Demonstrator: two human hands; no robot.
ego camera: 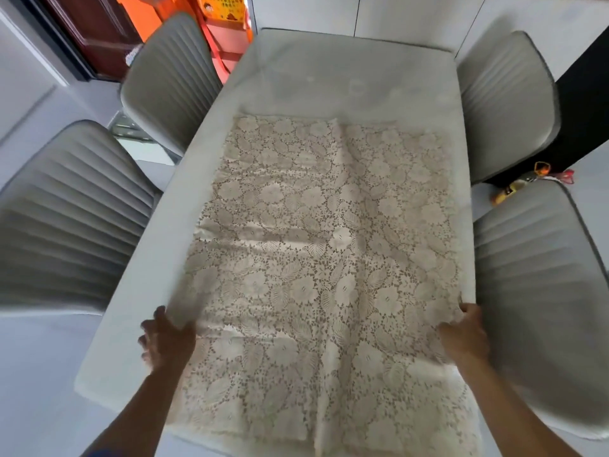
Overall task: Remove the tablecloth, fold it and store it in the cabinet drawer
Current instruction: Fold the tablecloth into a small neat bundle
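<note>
Left hand (168, 341) and right hand (466, 334) grip tablecloth (316, 258) edges (lace); 4 chairs (75, 212) flank the table (346, 74)

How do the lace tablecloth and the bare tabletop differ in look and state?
The lace tablecloth is beige with a floral openwork pattern; the tabletop is plain pale grey. The tablecloth is creased and gripped at its sides by the left hand and right hand; the tabletop's far end lies uncovered.
</note>
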